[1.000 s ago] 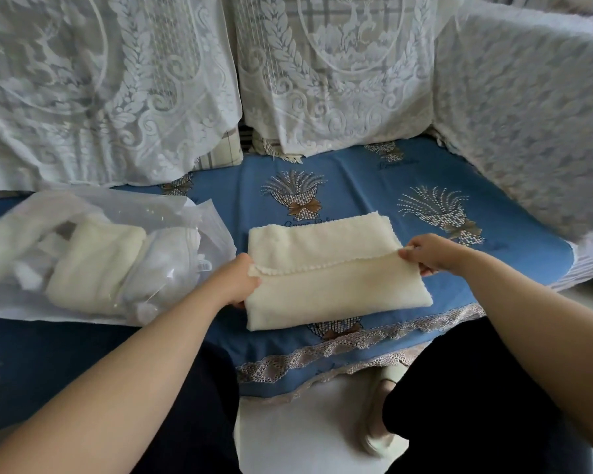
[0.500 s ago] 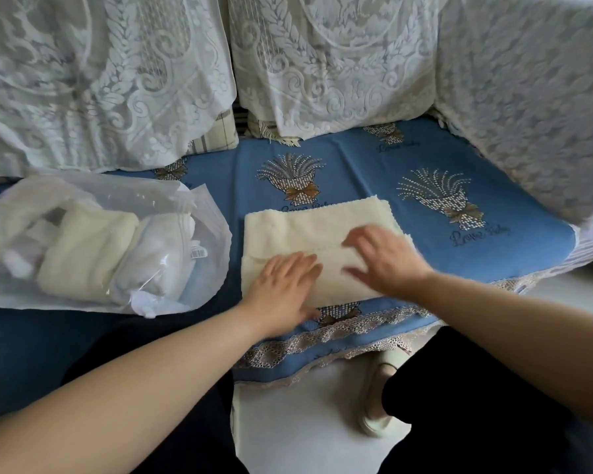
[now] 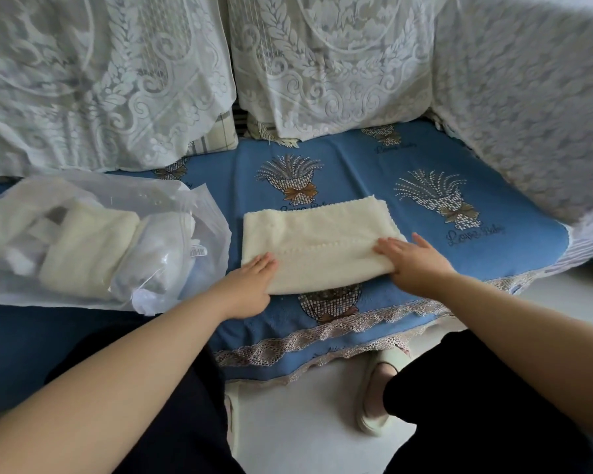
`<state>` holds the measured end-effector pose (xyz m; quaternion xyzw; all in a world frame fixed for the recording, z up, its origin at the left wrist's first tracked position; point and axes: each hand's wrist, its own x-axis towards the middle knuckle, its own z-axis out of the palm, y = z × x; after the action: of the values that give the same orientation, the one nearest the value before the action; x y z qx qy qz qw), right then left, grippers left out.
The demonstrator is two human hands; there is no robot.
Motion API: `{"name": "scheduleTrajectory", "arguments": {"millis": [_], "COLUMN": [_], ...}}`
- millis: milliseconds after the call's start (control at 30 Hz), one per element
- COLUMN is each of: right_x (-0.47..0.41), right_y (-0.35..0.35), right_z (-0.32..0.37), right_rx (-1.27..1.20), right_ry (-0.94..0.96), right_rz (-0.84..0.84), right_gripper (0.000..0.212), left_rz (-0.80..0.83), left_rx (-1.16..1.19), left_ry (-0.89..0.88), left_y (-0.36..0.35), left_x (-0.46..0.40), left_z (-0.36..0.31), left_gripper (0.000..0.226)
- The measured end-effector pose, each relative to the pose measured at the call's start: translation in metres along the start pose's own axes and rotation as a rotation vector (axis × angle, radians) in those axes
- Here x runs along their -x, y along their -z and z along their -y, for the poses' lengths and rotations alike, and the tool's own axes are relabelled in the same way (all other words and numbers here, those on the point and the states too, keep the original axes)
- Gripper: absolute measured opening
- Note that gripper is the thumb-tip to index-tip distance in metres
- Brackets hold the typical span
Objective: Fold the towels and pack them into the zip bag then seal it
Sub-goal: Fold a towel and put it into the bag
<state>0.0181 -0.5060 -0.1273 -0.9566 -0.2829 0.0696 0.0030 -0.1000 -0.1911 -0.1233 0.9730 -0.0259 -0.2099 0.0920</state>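
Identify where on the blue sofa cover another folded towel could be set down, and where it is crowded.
Free: the blue cover right of the cream towel, up to the lace drape. Crowded: left, where the zip bag lies.

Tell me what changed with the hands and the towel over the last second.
Both hands let go of the cream towel's pinched folded edge. They flattened on it mid-towel, then slid apart: left hand to the near-left corner, right hand to the near-right end. The zip bag, already holding towels, stayed put.
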Motion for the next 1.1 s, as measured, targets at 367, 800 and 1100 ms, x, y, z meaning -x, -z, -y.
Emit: {"name": "scheduleTrajectory", "arguments": {"millis": [367, 800, 1100], "right_x": [-0.004, -0.057, -0.070], "right_y": [0.046, 0.015, -0.010], "right_z": [-0.033, 0.006, 0.083], "right_rx": [-0.941, -0.447, -0.312], "right_ry": [-0.343, -0.683, 0.070], "right_rz": [-0.046, -0.053, -0.192], "right_gripper": [0.034, 0.038, 0.052], "left_rz": [-0.504, -0.603, -0.421], "left_rx": [0.761, 0.141, -0.085], "left_ry": [0.312, 0.501, -0.066], "left_y": [0.043, 0.019, 0.000], "left_x": [0.009, -0.046, -0.085], "left_z": [0.012, 0.001, -0.063], "left_gripper": [0.023, 0.060, 0.057]}}
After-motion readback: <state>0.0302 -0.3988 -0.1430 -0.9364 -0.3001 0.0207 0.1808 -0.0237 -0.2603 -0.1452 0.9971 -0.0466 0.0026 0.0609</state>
